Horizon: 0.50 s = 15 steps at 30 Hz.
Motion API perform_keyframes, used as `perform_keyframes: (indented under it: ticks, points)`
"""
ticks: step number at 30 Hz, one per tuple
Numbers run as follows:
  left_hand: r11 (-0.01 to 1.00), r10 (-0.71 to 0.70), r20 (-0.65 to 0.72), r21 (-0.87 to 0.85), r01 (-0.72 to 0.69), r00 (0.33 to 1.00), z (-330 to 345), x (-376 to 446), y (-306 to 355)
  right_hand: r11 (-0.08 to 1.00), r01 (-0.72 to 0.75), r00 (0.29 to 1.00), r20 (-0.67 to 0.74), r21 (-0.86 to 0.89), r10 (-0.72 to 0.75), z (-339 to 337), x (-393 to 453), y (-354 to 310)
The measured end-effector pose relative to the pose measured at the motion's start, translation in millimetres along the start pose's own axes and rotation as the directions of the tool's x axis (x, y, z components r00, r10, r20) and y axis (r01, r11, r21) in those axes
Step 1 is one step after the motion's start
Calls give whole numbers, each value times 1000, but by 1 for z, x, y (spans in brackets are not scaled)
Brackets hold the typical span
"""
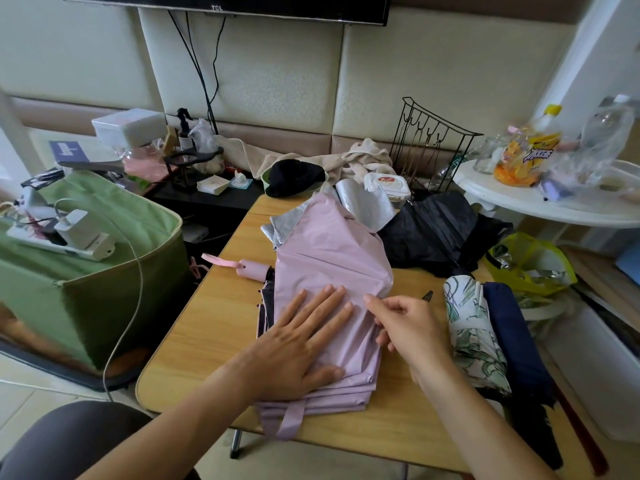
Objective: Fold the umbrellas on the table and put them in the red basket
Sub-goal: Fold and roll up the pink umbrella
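A pink umbrella (pixel 329 258) lies collapsed on the wooden table (pixel 207 327), its canopy flattened into pleats and its pink handle (pixel 251 268) pointing left. My left hand (pixel 304 344) presses flat on the pink fabric with straight fingers. My right hand (pixel 403 323) pinches a fold of the same canopy at its right edge. A black umbrella (pixel 433 233) lies behind it. A leaf-print umbrella (pixel 471 334) and a navy one (pixel 516 341) lie at the right. No red basket is in view.
A green fabric bin (pixel 97 282) with a power strip and cable on top stands left of the table. A wet-wipes pack (pixel 388 185), a black cap and a wire rack sit at the back. A white round table (pixel 554 202) with bottles stands at the right.
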State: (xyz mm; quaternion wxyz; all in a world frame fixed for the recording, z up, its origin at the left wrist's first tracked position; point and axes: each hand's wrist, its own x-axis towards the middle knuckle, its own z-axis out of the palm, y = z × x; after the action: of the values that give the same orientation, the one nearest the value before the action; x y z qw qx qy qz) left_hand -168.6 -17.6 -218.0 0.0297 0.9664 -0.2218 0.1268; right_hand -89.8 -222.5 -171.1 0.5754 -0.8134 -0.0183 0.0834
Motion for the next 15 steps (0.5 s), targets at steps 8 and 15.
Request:
perform_keyframes:
  ticks: [8, 15]
  points:
    - [1000, -3, -13, 2, 3, 1000, -1, 0, 2, 1000, 22, 1000, 11, 21, -22, 2, -1, -2]
    - [1000, -14, 13, 12, 14, 1000, -3, 0, 3, 988, -147, 985, 93, 46, 142, -3, -7, -1]
